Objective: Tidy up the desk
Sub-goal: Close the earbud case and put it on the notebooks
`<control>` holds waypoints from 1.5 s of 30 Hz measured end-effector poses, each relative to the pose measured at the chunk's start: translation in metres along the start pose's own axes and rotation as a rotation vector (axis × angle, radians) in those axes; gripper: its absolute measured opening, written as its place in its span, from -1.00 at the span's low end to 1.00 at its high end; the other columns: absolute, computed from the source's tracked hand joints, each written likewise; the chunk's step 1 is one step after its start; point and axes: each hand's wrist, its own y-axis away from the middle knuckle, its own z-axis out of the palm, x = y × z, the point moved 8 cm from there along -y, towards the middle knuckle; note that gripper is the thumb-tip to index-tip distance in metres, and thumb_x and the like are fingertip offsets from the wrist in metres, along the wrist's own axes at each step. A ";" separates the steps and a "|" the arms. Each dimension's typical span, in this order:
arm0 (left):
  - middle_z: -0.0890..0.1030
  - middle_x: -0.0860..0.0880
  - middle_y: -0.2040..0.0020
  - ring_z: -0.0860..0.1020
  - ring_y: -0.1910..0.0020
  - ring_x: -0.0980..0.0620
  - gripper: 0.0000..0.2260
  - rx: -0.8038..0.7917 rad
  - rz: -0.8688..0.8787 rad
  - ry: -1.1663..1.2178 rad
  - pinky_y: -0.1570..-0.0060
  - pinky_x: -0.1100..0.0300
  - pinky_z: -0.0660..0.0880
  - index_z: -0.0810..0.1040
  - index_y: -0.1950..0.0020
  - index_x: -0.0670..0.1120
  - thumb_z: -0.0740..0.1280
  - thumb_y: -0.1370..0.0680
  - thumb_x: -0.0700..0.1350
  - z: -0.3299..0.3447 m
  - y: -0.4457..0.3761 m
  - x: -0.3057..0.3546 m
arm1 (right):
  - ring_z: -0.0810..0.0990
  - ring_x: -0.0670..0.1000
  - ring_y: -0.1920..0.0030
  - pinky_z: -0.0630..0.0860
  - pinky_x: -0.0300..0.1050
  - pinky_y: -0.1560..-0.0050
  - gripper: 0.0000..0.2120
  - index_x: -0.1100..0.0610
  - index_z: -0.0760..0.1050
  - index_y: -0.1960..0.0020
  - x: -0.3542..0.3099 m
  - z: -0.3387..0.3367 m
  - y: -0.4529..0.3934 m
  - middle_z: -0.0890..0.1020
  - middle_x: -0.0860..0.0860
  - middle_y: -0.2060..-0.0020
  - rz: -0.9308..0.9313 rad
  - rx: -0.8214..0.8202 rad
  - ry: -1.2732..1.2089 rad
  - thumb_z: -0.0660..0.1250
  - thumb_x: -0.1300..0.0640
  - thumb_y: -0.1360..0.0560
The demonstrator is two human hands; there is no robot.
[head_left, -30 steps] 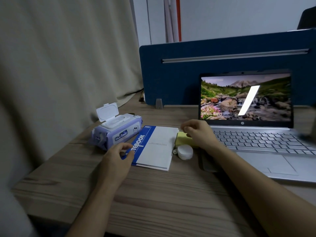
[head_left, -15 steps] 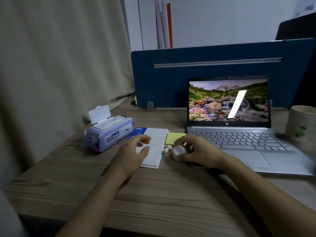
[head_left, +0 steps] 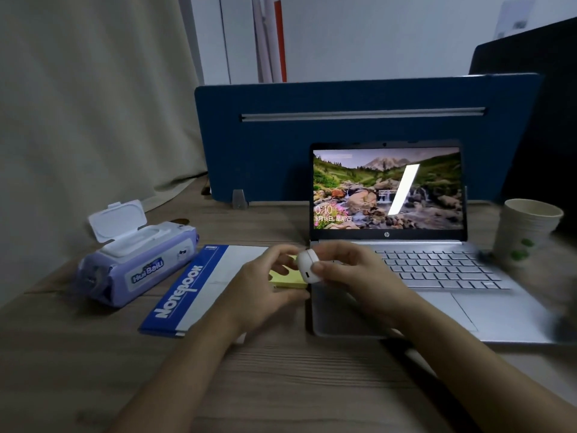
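Note:
My right hand (head_left: 352, 273) holds a small white earbud case (head_left: 307, 266) lifted above the desk, in front of the laptop's left corner. My left hand (head_left: 265, 285) is beside it, fingers curled and touching the case's left side. Under both hands lies a yellow sticky-note pad (head_left: 287, 281). A blue and white notebook (head_left: 199, 285) lies flat to the left, partly covered by my left hand. A purple wet-wipes pack (head_left: 137, 264) with its white lid flipped open sits further left. The loose earbuds are hidden.
An open silver laptop (head_left: 437, 270) with a lit screen stands at the right. A stack of paper cups (head_left: 527, 232) is by its right edge. A blue divider panel (head_left: 359, 135) closes the desk's back; a curtain hangs at the left. Bare wooden desk (head_left: 93, 364) lies in front.
My right hand has lifted the white case off the desk. My left hand left the notebook and came over to the case. The camera view shifted left.

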 end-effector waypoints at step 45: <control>0.69 -0.06 0.02 0.65 0.11 0.01 -0.72 -0.034 -0.183 0.581 0.24 0.27 0.47 0.59 -0.22 -0.06 0.27 -0.58 -0.01 -0.013 0.015 -0.006 | 0.61 0.06 -0.24 0.55 -0.12 -0.22 -0.62 0.17 0.51 -0.27 -0.044 0.030 0.010 0.64 0.07 -0.23 -0.247 -0.001 -0.341 0.15 0.45 -0.56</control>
